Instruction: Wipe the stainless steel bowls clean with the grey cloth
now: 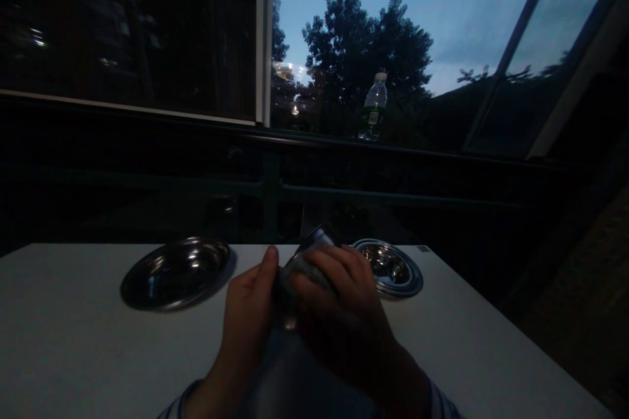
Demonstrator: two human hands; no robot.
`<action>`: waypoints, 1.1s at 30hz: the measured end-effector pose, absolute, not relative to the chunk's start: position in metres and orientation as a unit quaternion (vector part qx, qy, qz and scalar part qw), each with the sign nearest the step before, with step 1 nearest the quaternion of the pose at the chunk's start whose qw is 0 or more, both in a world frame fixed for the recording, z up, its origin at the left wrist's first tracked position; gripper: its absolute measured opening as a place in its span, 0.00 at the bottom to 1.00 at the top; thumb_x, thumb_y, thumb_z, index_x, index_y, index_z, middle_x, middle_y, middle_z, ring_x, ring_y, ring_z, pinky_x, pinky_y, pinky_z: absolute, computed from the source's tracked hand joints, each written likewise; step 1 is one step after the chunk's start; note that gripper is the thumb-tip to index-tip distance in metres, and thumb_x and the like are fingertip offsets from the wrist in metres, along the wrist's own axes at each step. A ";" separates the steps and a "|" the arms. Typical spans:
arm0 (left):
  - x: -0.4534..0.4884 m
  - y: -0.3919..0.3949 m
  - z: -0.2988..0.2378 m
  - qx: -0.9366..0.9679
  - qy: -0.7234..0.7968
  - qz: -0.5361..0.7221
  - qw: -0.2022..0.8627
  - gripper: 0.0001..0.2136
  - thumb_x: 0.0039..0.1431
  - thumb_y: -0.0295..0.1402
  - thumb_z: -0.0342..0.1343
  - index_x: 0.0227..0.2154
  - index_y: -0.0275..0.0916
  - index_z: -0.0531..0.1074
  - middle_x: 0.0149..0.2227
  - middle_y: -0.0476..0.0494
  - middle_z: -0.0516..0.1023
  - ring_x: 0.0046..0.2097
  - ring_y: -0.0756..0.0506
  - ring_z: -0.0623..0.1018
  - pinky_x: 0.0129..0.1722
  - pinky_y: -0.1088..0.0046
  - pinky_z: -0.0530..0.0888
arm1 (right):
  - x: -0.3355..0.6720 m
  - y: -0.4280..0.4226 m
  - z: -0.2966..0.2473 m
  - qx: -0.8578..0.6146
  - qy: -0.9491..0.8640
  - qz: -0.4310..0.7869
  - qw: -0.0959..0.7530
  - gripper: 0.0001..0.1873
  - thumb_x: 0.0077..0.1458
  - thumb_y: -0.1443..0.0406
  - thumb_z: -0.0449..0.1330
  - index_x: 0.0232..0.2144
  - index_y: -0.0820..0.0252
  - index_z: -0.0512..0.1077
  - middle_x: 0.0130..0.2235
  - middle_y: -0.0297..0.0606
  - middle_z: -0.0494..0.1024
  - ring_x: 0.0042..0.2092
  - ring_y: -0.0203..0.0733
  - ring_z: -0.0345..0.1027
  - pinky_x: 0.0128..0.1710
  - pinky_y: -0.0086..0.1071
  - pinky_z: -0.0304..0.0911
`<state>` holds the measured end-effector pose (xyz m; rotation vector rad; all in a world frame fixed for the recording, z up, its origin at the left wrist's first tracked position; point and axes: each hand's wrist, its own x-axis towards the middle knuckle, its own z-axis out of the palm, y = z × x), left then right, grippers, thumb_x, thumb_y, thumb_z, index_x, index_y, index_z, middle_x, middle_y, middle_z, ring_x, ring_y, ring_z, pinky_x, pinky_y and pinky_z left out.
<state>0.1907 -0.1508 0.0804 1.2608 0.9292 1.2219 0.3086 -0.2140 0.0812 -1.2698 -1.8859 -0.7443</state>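
The left hand [249, 308] and right hand [344, 294] are clasping a shiny, blurred object [322, 236] between a steel plate [171, 278] and a steel dish [414, 285], lying on the white tabletop [73, 340]; the right hand is partly hiding the dish. A plastic bottle [373, 111] is standing beyond.

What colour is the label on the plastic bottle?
The label is mostly green; it shows best in the head view.

No words or numbers are showing legibly: a green label [373, 119] with a pale patch is wrapping the clear bottle [377, 93], and a small greyish sticker [423, 249] is sitting at the far right corner of the desk [472, 340], both unreadable.
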 end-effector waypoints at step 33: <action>0.189 -0.145 0.084 0.380 0.334 0.535 0.677 0.15 0.40 0.45 0.60 0.20 0.35 0.72 0.19 0.50 0.73 0.21 0.51 0.71 0.20 0.77 0.67 | 0.305 -0.207 0.066 -0.389 -0.773 -0.387 0.319 0.13 0.56 0.62 0.49 0.41 0.54 0.68 0.45 0.34 0.72 0.50 0.43 0.61 0.58 0.54 0.37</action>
